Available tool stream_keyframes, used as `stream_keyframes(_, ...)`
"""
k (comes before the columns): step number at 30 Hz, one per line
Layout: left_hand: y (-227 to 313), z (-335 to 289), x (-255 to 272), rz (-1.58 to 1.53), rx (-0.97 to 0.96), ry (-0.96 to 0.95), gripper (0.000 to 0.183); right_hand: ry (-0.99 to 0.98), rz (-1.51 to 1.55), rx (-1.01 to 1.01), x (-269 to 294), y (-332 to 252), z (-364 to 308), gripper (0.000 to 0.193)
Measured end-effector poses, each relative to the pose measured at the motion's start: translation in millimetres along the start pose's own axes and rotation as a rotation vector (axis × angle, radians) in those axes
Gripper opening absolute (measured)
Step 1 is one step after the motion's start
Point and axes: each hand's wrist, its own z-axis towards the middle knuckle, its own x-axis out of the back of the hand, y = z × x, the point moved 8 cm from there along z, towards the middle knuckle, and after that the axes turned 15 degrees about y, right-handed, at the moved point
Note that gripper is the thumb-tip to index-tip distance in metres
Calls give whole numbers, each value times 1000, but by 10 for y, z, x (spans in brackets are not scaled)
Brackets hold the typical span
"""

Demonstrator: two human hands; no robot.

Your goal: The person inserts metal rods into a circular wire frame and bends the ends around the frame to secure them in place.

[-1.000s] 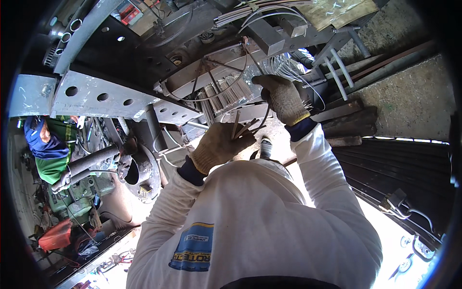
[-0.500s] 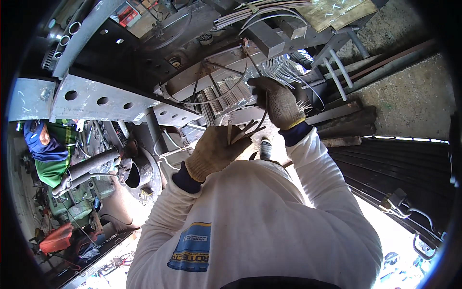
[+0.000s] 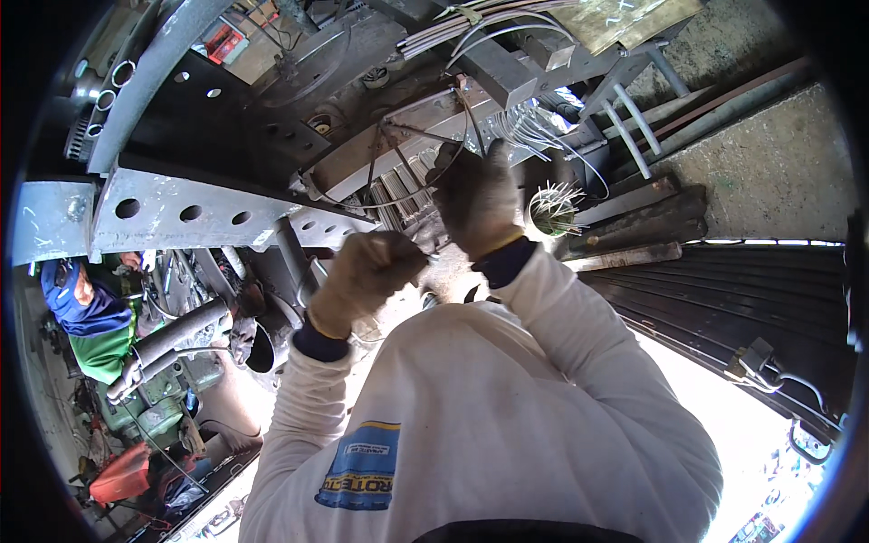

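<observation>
My left hand (image 3: 362,279), in a knitted work glove, is held low in front of my body with its fingers curled closed. What lies inside the fist is hidden. Beyond it to the right, my gloved right hand (image 3: 478,204) is raised, its fingers apart and pointing away from me. I see nothing held in it, though its dark finger side is hard to read. Close to those fingers sit bundles of short thin strips (image 3: 405,185) beside a thin curved metal ring. A round container of thin pale rods (image 3: 554,213) stands just right of the right hand.
A long steel beam with round holes (image 3: 172,213) runs across the left. Above lie square metal bars (image 3: 507,81) and bent rods (image 3: 493,18). Another person's blue sleeve (image 3: 77,294) shows at left near a pipe (image 3: 181,330). Dark corrugated sheeting (image 3: 742,299) covers the right.
My hands have moved left and the right one has turned. The strips that stuck out of my left hand no longer show. The rod container beside my right hand has come into view.
</observation>
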Motion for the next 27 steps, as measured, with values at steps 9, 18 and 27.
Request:
stream_keyframes(9,-132,-71,4,-81,136,101,18,75,40,-55,-5,-55,117,49)
stream_keyframes(18,-37,19,-11,12,266,79,19,157,112,-219,-83,-50,44,68)
stream_keyframes(27,-83,-43,420,227,199,271,31,474,87,59,-5,101,30,55)
